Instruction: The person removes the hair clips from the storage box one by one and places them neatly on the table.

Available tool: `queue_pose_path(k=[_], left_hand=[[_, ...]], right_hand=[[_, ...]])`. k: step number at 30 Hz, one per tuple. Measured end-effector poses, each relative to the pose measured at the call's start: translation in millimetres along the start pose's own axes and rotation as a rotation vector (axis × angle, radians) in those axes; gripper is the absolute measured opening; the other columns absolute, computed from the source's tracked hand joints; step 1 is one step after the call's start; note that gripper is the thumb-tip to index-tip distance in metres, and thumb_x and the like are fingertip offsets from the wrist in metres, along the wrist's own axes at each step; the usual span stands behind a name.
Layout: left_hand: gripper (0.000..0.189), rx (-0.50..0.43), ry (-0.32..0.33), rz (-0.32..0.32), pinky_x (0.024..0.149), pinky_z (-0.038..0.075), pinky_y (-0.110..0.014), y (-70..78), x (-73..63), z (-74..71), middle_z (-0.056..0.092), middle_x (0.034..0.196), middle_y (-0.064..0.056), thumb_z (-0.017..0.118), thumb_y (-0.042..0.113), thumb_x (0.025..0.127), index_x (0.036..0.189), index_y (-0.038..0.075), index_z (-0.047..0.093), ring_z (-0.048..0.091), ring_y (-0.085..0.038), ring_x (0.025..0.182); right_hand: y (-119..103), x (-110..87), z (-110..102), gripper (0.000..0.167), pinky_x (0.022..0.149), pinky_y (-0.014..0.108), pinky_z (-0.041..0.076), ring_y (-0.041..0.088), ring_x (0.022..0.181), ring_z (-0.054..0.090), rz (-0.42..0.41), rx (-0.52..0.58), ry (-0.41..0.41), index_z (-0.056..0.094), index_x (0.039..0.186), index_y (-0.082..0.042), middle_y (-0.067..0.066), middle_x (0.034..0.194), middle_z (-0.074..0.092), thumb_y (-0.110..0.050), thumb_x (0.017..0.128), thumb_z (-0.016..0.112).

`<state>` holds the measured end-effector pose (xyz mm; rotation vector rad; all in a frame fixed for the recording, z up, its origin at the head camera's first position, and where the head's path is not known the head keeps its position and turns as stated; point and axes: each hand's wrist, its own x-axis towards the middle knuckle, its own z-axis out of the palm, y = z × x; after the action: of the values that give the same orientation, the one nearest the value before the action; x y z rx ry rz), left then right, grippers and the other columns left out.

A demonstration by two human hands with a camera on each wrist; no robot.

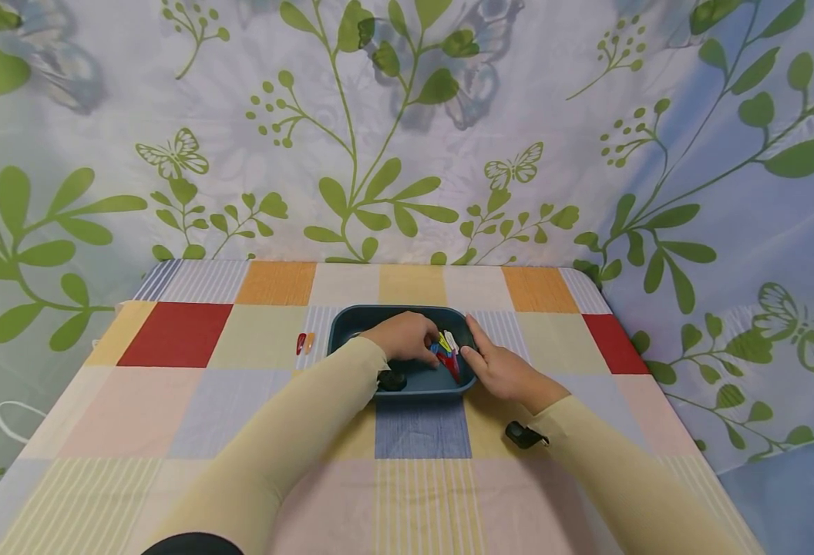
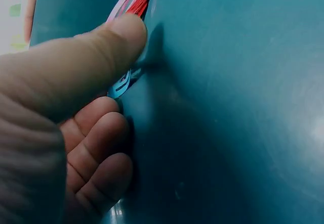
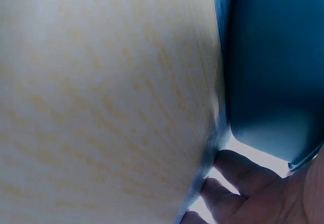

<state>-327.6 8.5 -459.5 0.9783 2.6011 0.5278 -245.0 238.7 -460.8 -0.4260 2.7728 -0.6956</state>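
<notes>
A dark teal tray point(image 1: 417, 395) sits on the patchwork cloth, with several hair clips point(image 1: 451, 356) in red, yellow, white and blue gathered at its right end. My left hand point(image 1: 407, 336) reaches into the tray from the left. Its thumb and fingers pinch a blue hair clip point(image 2: 120, 86); the index fingertip is hidden behind the thumb. Beyond the thumb lie red and pink hair clips point(image 2: 135, 1). At the tray's right side, my right hand point(image 1: 507, 371) holds the wall, its thumb by the rim and its fingers point(image 3: 243, 172) along the outside.
Left of the tray, a red hair clip point(image 1: 301, 344) and an orange hair clip point(image 1: 309, 343) lie side by side on the tablecloth point(image 1: 254, 401). A leaf-patterned curtain point(image 1: 379, 139) hangs behind the table. A white cord point(image 1: 6, 420) loops at the left edge.
</notes>
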Motion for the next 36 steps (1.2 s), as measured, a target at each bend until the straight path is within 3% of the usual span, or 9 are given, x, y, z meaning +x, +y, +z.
queue_pose_path(k=[5, 19, 29, 36], left_hand=[[0.047, 0.019, -0.001, 0.01, 0.095, 0.056, -0.032, -2.9, 1.4, 2.0, 0.075, 0.107, 0.0, 0.085, 0.036, 0.09, 0.131, 0.014, 0.074, 0.065, -0.012, 0.094], [0.038, 0.013, 0.002, 0.025, 0.082, 0.053, -0.028, -3.0, 0.0, 1.4, 0.071, 0.095, 0.004, 0.074, 0.018, 0.096, 0.133, 0.015, 0.073, 0.062, -0.01, 0.084], [0.037, 0.006, 0.013, 0.025, 0.073, 0.047, -0.025, -6.7, 2.4, 6.7, 0.066, 0.087, 0.006, 0.067, 0.013, 0.097, 0.133, 0.021, 0.073, 0.059, -0.01, 0.077], [0.041, -0.094, -0.017, 0.015, 0.066, 0.046, -0.026, -7.9, -0.5, 4.8, 0.065, 0.086, 0.003, 0.064, 0.01, 0.099, 0.137, 0.024, 0.07, 0.058, -0.012, 0.072]], right_hand=[[0.2, 0.4, -0.1, 0.074, 0.117, 0.064, 0.038, 0.049, 0.142, 0.052, 0.003, 0.002, -0.001, -0.004, 0.17, -0.014, 0.031, 0.16, 0.044, -0.052, 0.114, 0.026], [-1.0, -0.4, -2.5, 0.071, 0.117, 0.064, 0.038, 0.05, 0.141, 0.052, -0.007, 0.008, -0.002, -0.004, 0.17, -0.013, 0.033, 0.159, 0.043, -0.043, 0.116, 0.029], [1.0, 0.4, -1.3, 0.074, 0.117, 0.064, 0.039, 0.049, 0.142, 0.051, -0.008, 0.007, -0.01, -0.006, 0.17, -0.014, 0.032, 0.16, 0.042, -0.052, 0.114, 0.025], [0.8, -0.4, -1.5, 0.074, 0.116, 0.064, 0.039, 0.049, 0.142, 0.051, 0.008, 0.009, -0.02, -0.007, 0.17, -0.015, 0.031, 0.161, 0.042, -0.053, 0.114, 0.025]])
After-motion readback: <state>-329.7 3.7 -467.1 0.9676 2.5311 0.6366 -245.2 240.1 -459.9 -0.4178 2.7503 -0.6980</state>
